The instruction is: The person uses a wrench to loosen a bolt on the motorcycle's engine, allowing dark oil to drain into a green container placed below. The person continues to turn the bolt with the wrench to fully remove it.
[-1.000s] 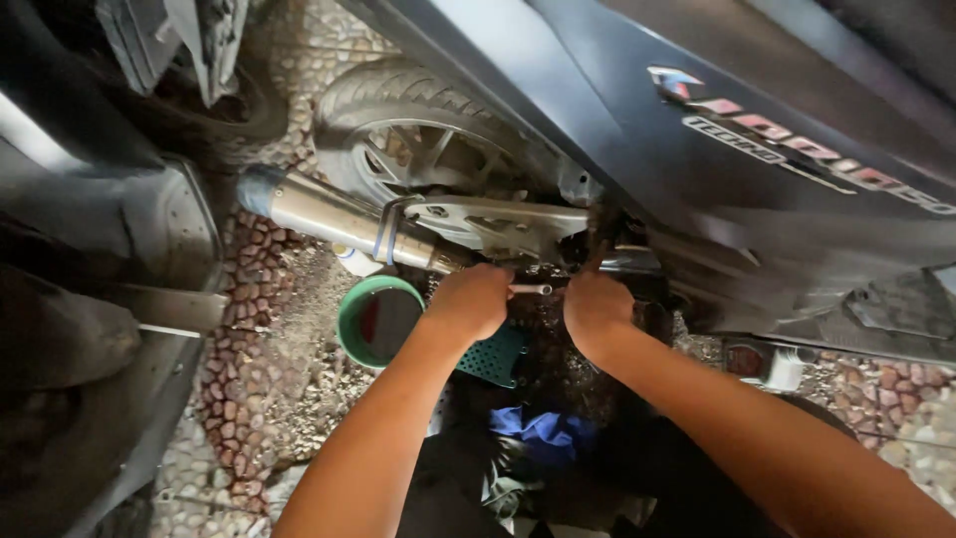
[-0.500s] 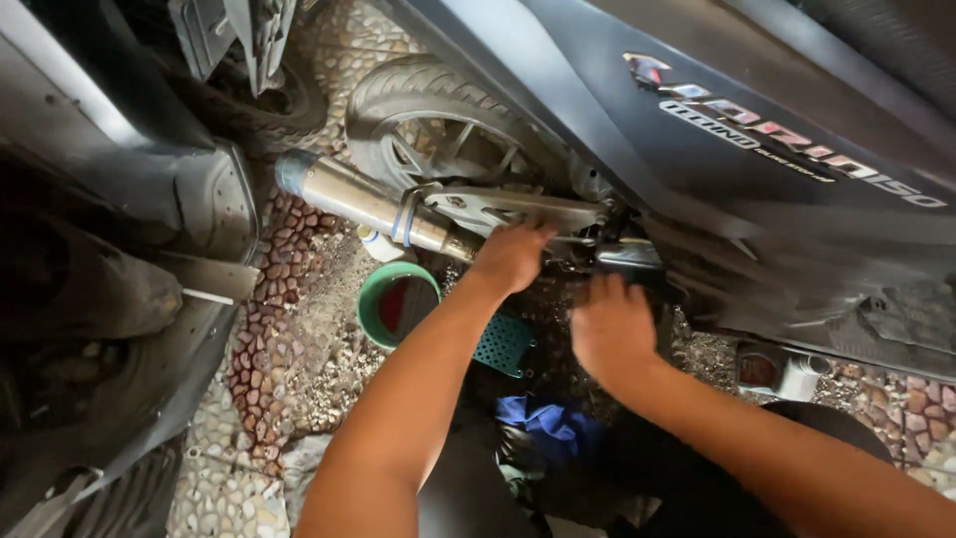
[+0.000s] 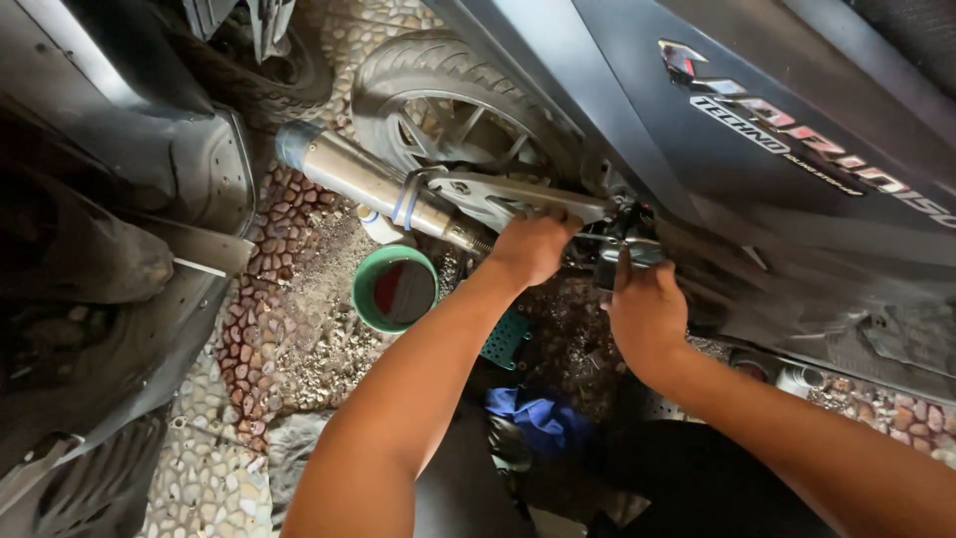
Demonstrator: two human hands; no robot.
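Two bare hands work under the dark grey body panel (image 3: 637,120) of a scooter parked on a pebble-paved floor (image 3: 289,299). The left hand (image 3: 533,247) is curled into a fist around something at the metal bracket (image 3: 518,194) where the silver exhaust pipe (image 3: 368,184) meets the engine; what it grips is hidden by the fingers. The right hand (image 3: 645,314) reaches up with fingers extended against a small dark metal part (image 3: 622,249) just beside the bracket; whether it is closed on anything cannot be told. The exhaust pipe is dull, scuffed and tilted, running below the rear wheel (image 3: 448,110). A green bowl (image 3: 395,289) sits on the ground below the pipe, a blue cloth (image 3: 538,418) lies nearer the person.
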